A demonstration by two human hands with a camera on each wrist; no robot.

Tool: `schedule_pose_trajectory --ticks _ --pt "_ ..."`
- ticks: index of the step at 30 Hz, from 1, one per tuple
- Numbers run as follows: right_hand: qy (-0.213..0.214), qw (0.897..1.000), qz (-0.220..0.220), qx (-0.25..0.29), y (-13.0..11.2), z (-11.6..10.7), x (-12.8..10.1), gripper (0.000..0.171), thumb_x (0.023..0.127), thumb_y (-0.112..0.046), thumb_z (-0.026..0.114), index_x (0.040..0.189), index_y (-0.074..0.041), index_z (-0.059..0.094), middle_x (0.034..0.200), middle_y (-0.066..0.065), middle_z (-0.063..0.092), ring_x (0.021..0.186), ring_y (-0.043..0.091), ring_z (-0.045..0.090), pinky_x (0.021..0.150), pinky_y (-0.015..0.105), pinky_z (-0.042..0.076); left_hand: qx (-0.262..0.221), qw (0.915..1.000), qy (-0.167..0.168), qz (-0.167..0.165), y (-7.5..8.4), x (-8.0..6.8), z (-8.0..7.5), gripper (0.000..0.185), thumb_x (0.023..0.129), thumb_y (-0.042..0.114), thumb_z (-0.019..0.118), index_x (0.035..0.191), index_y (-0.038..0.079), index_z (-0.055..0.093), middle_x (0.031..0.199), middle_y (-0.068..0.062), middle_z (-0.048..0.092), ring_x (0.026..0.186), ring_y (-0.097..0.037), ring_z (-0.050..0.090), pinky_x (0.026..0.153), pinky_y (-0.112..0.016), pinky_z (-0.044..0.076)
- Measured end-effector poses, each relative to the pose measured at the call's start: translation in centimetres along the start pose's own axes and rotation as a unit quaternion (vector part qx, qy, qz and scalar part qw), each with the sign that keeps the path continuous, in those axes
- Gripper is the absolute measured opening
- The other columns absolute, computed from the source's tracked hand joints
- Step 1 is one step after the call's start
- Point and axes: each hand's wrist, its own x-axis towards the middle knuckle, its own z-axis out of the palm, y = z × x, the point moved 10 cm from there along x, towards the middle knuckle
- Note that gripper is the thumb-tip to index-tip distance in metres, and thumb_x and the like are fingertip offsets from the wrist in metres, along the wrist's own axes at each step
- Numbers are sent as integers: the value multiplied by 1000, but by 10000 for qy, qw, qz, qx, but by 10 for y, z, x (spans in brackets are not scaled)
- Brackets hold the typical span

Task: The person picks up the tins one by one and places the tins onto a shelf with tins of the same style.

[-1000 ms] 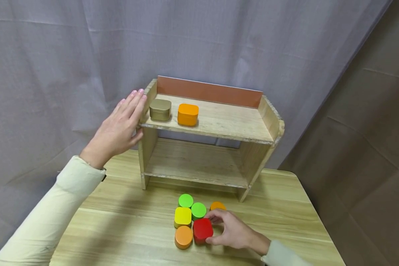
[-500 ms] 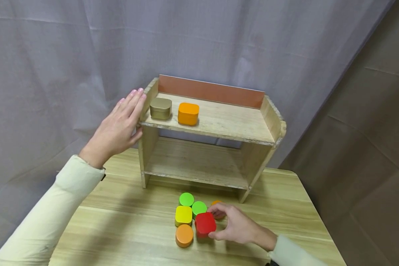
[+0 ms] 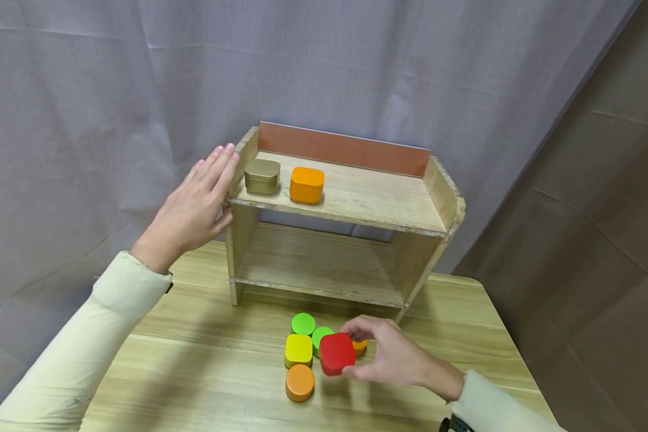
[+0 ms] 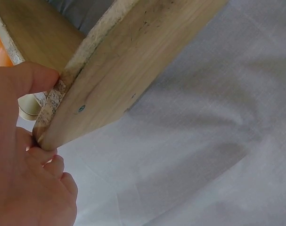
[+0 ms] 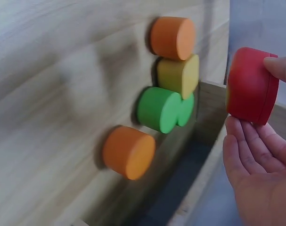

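My right hand (image 3: 391,354) pinches a red rounded-square tin (image 3: 337,354) between thumb and fingers. Its lid seam shows in the right wrist view, where the red tin (image 5: 249,87) is raised off the table. My left hand (image 3: 189,204) rests with extended fingers along the left side panel (image 4: 95,94) of a small wooden shelf (image 3: 367,204), thumb at the panel's front edge. Close beside the red tin are two round green tins (image 3: 303,324), a yellow square tin (image 3: 299,350) and an orange round tin (image 3: 300,383). Another orange tin (image 5: 128,153) is partly hidden behind the right hand in the head view.
On the upper shelf board stand a dull gold tin (image 3: 262,176) and an orange rounded-square tin (image 3: 306,185), towards its left end. A brown strip (image 3: 345,147) runs along the back. The shelf stands on a wood-grain table (image 3: 194,372), with a grey curtain (image 3: 324,60) behind.
The red tin has been lifted from the table among the other tins, moving up and slightly right in my right hand. My left hand stays at the shelf's side.
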Motion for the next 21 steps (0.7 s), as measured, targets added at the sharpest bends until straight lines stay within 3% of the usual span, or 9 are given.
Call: schedule_pose_trajectory --ticks 12,21 --pt "275 9984 -25 -494 -30 -41 12 48 79 -24 91 122 -16 71 114 -8 77 99 5 72 93 31 64 14 10000 32 20 0 1 1 97 91 14 71 168 -2 14 178 -20 14 164 -39 18 133 -58 24" --pt "526 9973 -151 -488 -55 -70 24 47 78 -19 90 121 -16 71 112 -8 75 96 6 71 95 31 64 -27 9999 101 64 1 0 0 97 90 13 71 167 -3 16 177 -20 15 164 -40 19 133 -58 23"
